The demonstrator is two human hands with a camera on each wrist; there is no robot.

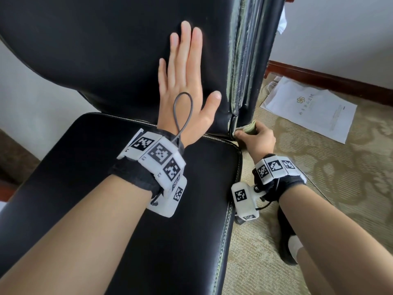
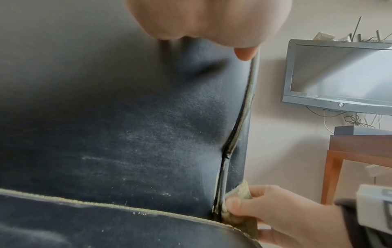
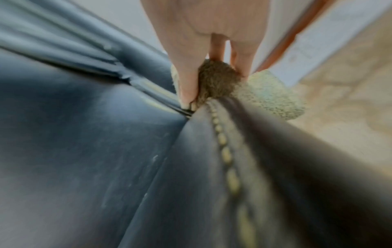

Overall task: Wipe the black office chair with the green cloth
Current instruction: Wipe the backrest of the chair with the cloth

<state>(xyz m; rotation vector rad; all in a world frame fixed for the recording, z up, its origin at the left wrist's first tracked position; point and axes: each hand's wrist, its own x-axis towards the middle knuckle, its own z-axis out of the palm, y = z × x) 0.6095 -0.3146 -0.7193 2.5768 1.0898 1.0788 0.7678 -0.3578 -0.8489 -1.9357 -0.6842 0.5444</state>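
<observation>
The black office chair (image 1: pixel 102 50) fills the head view, backrest upright and seat (image 1: pixel 106 188) in front of it. My left hand (image 1: pixel 187 81) lies flat against the backrest, fingers straight and pointing up. My right hand (image 1: pixel 255 139) grips the bunched green cloth (image 1: pixel 249 128) at the chair's right edge, where the backrest seam meets the seat corner. In the left wrist view the cloth (image 2: pixel 241 193) touches the worn piping of the backrest (image 2: pixel 127 117). In the right wrist view the thumb and fingers pinch the cloth (image 3: pixel 216 80) against the seam of the chair (image 3: pixel 84 151).
A white paper bag (image 1: pixel 308 107) lies on the patterned carpet (image 1: pixel 340 177) right of the chair, below a wooden skirting board. A black slipper (image 1: pixel 287 237) is on my foot by the seat. A wall television (image 2: pixel 339 77) and a wooden table (image 2: pixel 360 151) stand further right.
</observation>
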